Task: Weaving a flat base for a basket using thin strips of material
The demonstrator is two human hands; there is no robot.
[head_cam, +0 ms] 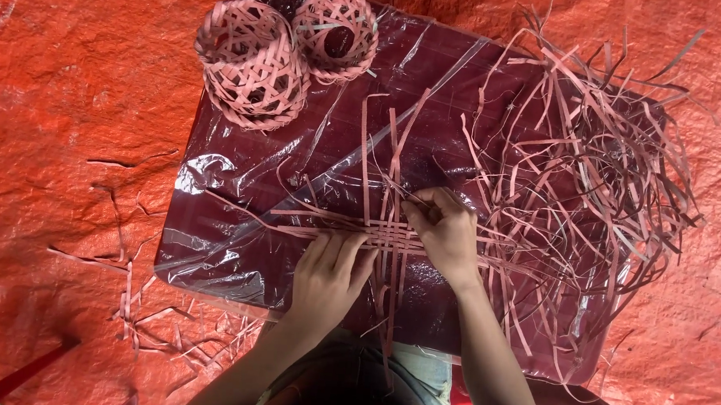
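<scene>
Pressing flat on the middle of the frame, the left hand (328, 275) lies with its fingers (343, 249) together and stretched out on the woven patch (388, 233), a small crossing of pink strips just beginning to form a mat. The right hand (448, 232) is just beside it, a little higher, and its fingers (423, 202) are closed together, pinching one upright strip (396, 159) that rises from the patch toward the top of the frame. Both hands touch the weaving, and they are very near to each other.

The patch lies on a low counter (235, 245) covered with a dark red, shiny plastic sheet, in the centre of the picture. From the patch several long strips go out to the left, to the right and upward. On the right side of the counter a big loose heap of pink strips (601, 166) spreads, tangled, and some ends hang over the edge. In the upper left of the counter two small woven baskets (257, 66) stand touching each other, made from the same pink strips.

Around the counter there is an orange tarpaulin (44, 112), and some cut scraps (137, 298) lie on it at the lower left.
</scene>
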